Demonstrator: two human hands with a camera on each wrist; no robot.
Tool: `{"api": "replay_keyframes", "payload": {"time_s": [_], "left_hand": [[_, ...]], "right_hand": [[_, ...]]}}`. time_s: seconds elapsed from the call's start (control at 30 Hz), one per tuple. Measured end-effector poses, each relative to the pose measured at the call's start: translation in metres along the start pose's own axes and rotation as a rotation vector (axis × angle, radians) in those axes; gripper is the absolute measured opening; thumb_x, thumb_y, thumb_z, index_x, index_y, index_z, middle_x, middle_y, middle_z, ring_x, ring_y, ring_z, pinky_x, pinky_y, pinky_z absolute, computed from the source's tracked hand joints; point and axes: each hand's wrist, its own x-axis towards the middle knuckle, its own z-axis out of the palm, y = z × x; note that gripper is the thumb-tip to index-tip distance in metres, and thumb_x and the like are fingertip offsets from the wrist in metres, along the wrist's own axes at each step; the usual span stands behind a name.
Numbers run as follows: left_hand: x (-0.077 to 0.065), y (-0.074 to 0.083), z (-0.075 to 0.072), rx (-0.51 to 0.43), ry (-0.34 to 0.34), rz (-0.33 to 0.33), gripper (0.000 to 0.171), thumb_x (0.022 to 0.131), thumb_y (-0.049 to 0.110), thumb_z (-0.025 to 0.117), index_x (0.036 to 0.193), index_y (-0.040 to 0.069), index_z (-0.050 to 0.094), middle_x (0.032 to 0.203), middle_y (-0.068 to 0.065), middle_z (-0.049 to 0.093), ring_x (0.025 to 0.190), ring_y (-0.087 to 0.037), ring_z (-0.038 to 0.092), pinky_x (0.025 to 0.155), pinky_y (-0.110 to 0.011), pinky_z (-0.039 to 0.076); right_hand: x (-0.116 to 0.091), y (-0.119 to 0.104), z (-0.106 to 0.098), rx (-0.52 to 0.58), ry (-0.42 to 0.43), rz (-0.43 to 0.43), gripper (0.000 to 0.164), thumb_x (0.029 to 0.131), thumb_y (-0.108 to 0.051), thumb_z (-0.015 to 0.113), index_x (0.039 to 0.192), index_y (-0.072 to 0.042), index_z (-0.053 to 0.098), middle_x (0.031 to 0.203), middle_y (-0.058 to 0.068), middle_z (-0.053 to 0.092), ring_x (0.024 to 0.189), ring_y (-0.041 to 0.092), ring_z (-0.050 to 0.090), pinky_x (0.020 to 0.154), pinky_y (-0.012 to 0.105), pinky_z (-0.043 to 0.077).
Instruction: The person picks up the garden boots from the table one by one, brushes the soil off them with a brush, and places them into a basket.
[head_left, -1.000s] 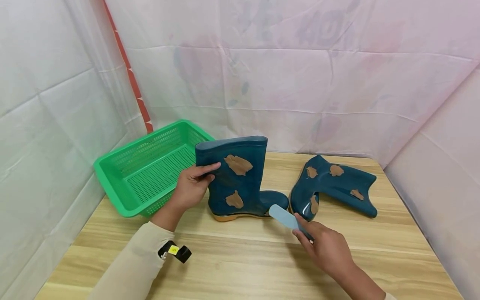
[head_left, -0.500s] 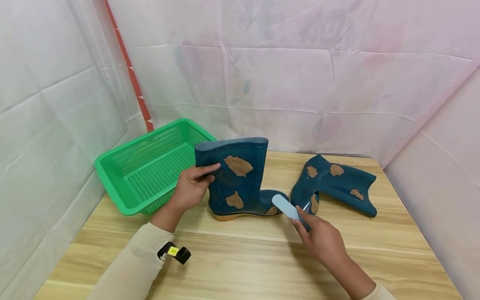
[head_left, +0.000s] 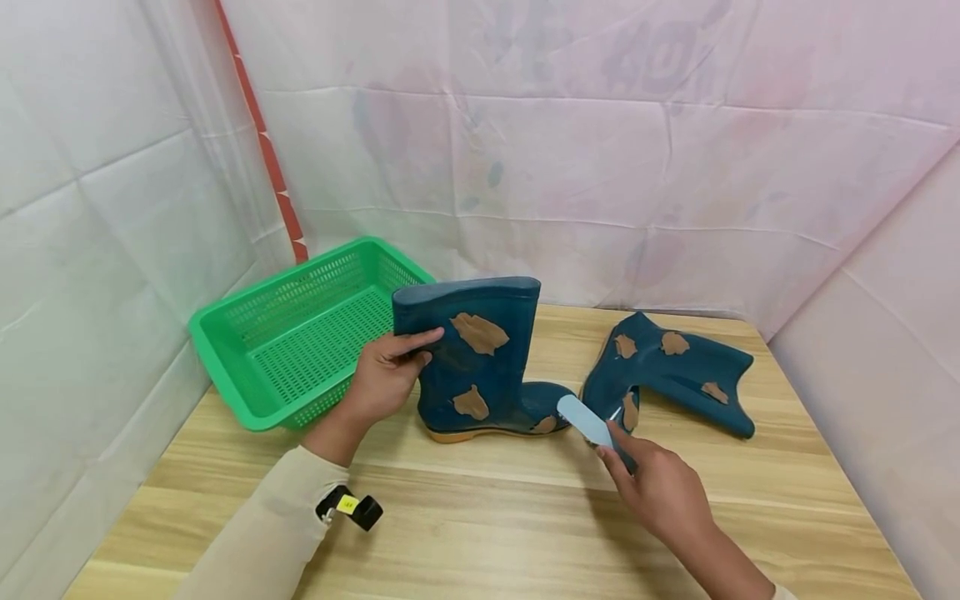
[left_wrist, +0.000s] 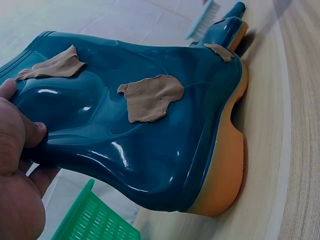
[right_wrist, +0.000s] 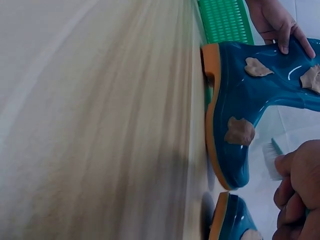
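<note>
A dark blue rubber boot (head_left: 498, 387) with a tan sole stands upright on the table, toe to the right. Brown, clay-like patches (left_wrist: 152, 97) stick to its shaft, heel area and toe. My left hand (head_left: 384, 379) grips the back edge of the shaft, thumb and fingers on either side. In my right hand (head_left: 663, 492) is a light blue brush (head_left: 587, 419), its white bristles showing in the right wrist view. The brush is at the toe, with a small gap between bristles and boot in that view. The right palm is hidden.
A second blue boot (head_left: 697, 367) with brown patches lies on its side at the right, close behind the brush. To the left stands a green perforated plastic basket (head_left: 225, 375). White fabric walls (head_left: 555, 158) enclose the wooden table (head_left: 480, 525) at the back and sides.
My right hand has shifted the brush up and then right, off the toe's lower edge, so the brown patch there now shows. My left hand and the boot have hardly moved.
</note>
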Motion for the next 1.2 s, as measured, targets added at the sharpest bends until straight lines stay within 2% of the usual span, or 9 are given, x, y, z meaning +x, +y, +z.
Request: {"api": "replay_keyframes", "payload": {"time_s": [0.1, 0.27, 0.37, 0.47, 0.63, 0.8, 1.0, 1.07, 1.2], "left_hand": [[-0.0005, -0.0003, 0.0004, -0.004, -0.001, 0.008, 0.035, 0.094, -0.017, 0.06, 0.123, -0.003, 0.073, 0.065, -0.005, 0.04, 0.046, -0.016, 0.029, 0.051, -0.029, 0.032], [-0.0003, 0.0, 0.0016, -0.02, -0.008, 0.024, 0.033, 0.094, -0.018, 0.059, 0.122, -0.005, 0.072, 0.067, -0.006, 0.041, 0.044, -0.016, 0.028, 0.05, -0.028, 0.031], [0.0005, 0.0011, 0.0023, -0.022, -0.015, 0.029, 0.033, 0.095, -0.017, 0.059, 0.122, -0.005, 0.072, 0.065, -0.005, 0.039, 0.045, -0.016, 0.027, 0.051, -0.029, 0.032], [0.0008, 0.0023, 0.0025, -0.018, -0.017, 0.025, 0.033, 0.095, -0.017, 0.058, 0.123, -0.005, 0.072, 0.063, -0.005, 0.038, 0.045, -0.016, 0.027, 0.051, -0.029, 0.032], [-0.001, 0.0033, 0.0016, -0.001, -0.008, 0.007, 0.035, 0.095, -0.018, 0.059, 0.123, -0.004, 0.072, 0.07, -0.006, 0.041, 0.046, -0.016, 0.029, 0.052, -0.029, 0.032], [-0.0019, 0.0024, 0.0015, 0.005, 0.0, 0.006, 0.035, 0.094, -0.017, 0.06, 0.123, -0.003, 0.073, 0.066, -0.005, 0.039, 0.046, -0.016, 0.028, 0.052, -0.028, 0.032], [-0.0029, 0.001, 0.0019, 0.002, -0.004, 0.03, 0.034, 0.094, -0.018, 0.059, 0.123, -0.005, 0.072, 0.074, -0.007, 0.043, 0.048, -0.017, 0.03, 0.052, -0.029, 0.033], [-0.0031, 0.0006, 0.0017, 0.001, -0.003, 0.03, 0.034, 0.094, -0.018, 0.059, 0.123, -0.005, 0.072, 0.075, -0.007, 0.043, 0.049, -0.017, 0.03, 0.053, -0.029, 0.033], [-0.0032, 0.0002, 0.0013, 0.005, 0.001, 0.019, 0.034, 0.095, -0.017, 0.06, 0.124, -0.003, 0.072, 0.071, -0.005, 0.04, 0.048, -0.017, 0.028, 0.054, -0.03, 0.033]], "right_hand": [[0.0037, -0.0025, 0.0025, 0.009, 0.032, -0.026, 0.048, 0.102, -0.035, 0.067, 0.14, -0.007, 0.065, 0.063, -0.007, 0.055, 0.05, 0.007, 0.038, 0.043, 0.028, 0.031], [0.0055, -0.0037, 0.0054, -0.01, -0.009, -0.026, 0.047, 0.1, -0.031, 0.07, 0.139, -0.006, 0.065, 0.07, -0.004, 0.065, 0.054, 0.006, 0.045, 0.042, 0.028, 0.033], [0.0032, -0.0001, 0.0026, -0.024, -0.029, 0.001, 0.046, 0.1, -0.028, 0.071, 0.139, -0.005, 0.065, 0.069, -0.004, 0.065, 0.054, 0.008, 0.045, 0.042, 0.029, 0.034], [0.0017, 0.0036, -0.0008, -0.026, -0.01, 0.015, 0.046, 0.099, -0.027, 0.072, 0.138, -0.003, 0.065, 0.075, -0.002, 0.069, 0.053, 0.009, 0.045, 0.041, 0.03, 0.033], [0.0034, 0.0005, 0.0011, -0.003, 0.032, -0.022, 0.047, 0.099, -0.03, 0.072, 0.139, -0.005, 0.065, 0.074, -0.001, 0.068, 0.051, 0.008, 0.041, 0.042, 0.028, 0.031], [0.0044, -0.0048, 0.0055, -0.026, 0.038, -0.092, 0.045, 0.096, -0.028, 0.075, 0.136, -0.006, 0.068, 0.088, 0.007, 0.075, 0.057, 0.005, 0.05, 0.042, 0.025, 0.034], [-0.0003, 0.0029, -0.0008, -0.057, 0.032, -0.035, 0.045, 0.095, -0.023, 0.076, 0.135, -0.004, 0.068, 0.091, 0.008, 0.076, 0.061, 0.011, 0.059, 0.042, 0.028, 0.036], [-0.0003, 0.0037, -0.0008, -0.049, 0.039, -0.033, 0.045, 0.096, -0.025, 0.075, 0.135, -0.004, 0.068, 0.093, 0.009, 0.076, 0.061, 0.011, 0.059, 0.042, 0.028, 0.036], [0.0022, -0.0023, 0.0042, -0.021, 0.049, -0.069, 0.046, 0.098, -0.03, 0.073, 0.137, -0.007, 0.067, 0.083, 0.004, 0.073, 0.055, 0.006, 0.048, 0.042, 0.027, 0.034]]}}
